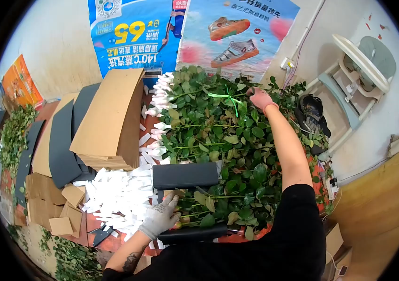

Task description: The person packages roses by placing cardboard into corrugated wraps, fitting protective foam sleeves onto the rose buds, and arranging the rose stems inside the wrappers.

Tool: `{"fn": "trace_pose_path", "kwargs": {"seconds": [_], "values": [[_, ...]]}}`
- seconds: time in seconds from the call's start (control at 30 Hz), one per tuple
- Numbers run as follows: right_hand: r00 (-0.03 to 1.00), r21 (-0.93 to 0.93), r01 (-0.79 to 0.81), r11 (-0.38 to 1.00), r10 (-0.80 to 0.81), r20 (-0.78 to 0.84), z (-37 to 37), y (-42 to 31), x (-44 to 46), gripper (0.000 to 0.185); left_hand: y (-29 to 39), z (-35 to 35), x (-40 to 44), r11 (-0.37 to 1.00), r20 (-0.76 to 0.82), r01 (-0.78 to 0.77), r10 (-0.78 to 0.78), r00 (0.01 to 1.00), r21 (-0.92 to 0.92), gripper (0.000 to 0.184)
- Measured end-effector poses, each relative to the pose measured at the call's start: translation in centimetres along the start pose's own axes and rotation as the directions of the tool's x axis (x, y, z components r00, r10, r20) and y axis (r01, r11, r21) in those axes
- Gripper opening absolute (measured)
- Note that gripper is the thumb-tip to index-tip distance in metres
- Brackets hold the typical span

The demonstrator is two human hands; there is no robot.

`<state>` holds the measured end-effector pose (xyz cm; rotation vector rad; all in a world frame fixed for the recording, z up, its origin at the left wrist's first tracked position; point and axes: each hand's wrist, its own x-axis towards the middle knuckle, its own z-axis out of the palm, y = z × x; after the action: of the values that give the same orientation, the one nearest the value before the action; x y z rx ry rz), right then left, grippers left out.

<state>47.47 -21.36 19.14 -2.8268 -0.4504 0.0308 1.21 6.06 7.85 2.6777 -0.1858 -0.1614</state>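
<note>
A thick layer of leafy green stems [241,140] covers the table, with white-wrapped heads [161,100] along its left edge. My left hand [163,216], in a whitish glove, lies at the lower left end of the stems, fingers apart, between a black padded block [185,175] and a dark roll [192,233]. At the far right end of the stems is my right hand [259,98], in a pink glove, fingers curled down among the leaves; what they hold, if anything, is hidden. A bright green tie [227,97] lies just left of it.
White paper strips [119,192] are heaped left of the block. Beyond them stand stacked cardboard sheets [108,117] and black sheets [61,145]. A black stapler-like tool [102,234] lies near the front edge. At right are a high chair [349,89], dark shoes [311,114] and a power strip [331,187].
</note>
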Motion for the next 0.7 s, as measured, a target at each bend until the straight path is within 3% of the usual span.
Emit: {"fn": "trace_pose_path", "kwargs": {"seconds": [0.03, 0.1, 0.17, 0.2, 0.3, 0.37, 0.4, 0.43, 0.5, 0.53, 0.57, 0.63, 0.7], "values": [[0.973, -0.045, -0.013, 0.999, 0.002, -0.233, 0.2, -0.6, -0.4, 0.028, 0.0, 0.1, 0.0, 1.000, -0.007, -0.001, 0.001, 1.000, 0.014, 0.061], [0.972, 0.083, -0.136, 0.987, 0.149, -0.184, 0.1, -2.3, -0.4, 0.040, -0.4, 0.5, 0.1, 0.998, 0.014, -0.022, 0.021, 1.000, 0.066, 0.063], [0.966, 0.107, -0.141, 0.984, 0.161, -0.204, 1.8, -3.2, 0.5, 0.050, -0.1, 0.2, -0.1, 0.998, 0.066, 0.020, -0.024, 0.998, 0.064, 0.065], [0.958, 0.038, -0.131, 0.991, 0.136, -0.253, 3.3, -3.6, 1.4, 0.056, -0.1, 0.1, -0.1, 0.999, 0.080, 0.019, -0.022, 0.997, 0.046, 0.065], [0.972, -0.093, -0.169, 0.981, 0.151, -0.178, 5.4, -6.8, 2.1, 0.062, 0.1, 0.1, -0.1, 0.995, 0.068, 0.034, -0.040, 0.997, 0.092, 0.065], [0.974, -0.140, -0.197, 0.970, 0.178, -0.138, 6.4, -8.3, 2.6, 0.057, 0.5, -0.6, -0.1, 0.949, 0.099, -0.060, 0.031, 0.995, 0.311, 0.063], [0.979, -0.171, -0.192, 0.966, 0.176, -0.103, 7.3, -8.2, 3.8, 0.049, 0.4, -0.3, -0.3, 0.987, 0.122, 0.013, -0.033, 0.992, 0.162, 0.065], [0.982, -0.206, -0.190, 0.960, 0.182, -0.059, 7.3, -8.9, 3.8, 0.042, 0.1, -0.2, -0.3, 0.986, 0.111, 0.026, -0.045, 0.993, 0.165, 0.065], [0.991, -0.323, -0.130, 0.937, 0.119, -0.053, 6.9, -8.8, 3.4, 0.032, -0.4, 1.0, -0.3, 0.997, 0.095, 0.070, -0.068, 0.993, -0.014, 0.069], [0.994, -0.289, -0.109, 0.951, 0.104, -0.032, 5.0, -9.5, 1.8, 0.034, -0.5, 1.5, -0.4, 0.979, 0.033, -0.002, -0.005, 0.999, 0.203, 0.068], [0.995, -0.258, -0.095, 0.962, 0.096, -0.008, 4.0, -9.4, 0.9, 0.037, -0.1, 1.0, -0.4, 0.973, 0.038, -0.001, -0.007, 0.999, 0.230, 0.067], [0.971, -0.085, -0.194, 0.977, 0.180, -0.156, 3.5, -6.0, 3.0, 0.033, -0.2, 0.9, 0.0, 0.990, 0.067, 0.006, -0.016, 0.998, 0.144, 0.066], [0.971, -0.001, 0.002, 1.000, -0.003, -0.241, -0.6, -3.3, 3.8, 0.036, 0.4, 0.0, 0.0, 0.997, 0.113, 0.048, -0.054, 0.992, 0.060, 0.062]]}}
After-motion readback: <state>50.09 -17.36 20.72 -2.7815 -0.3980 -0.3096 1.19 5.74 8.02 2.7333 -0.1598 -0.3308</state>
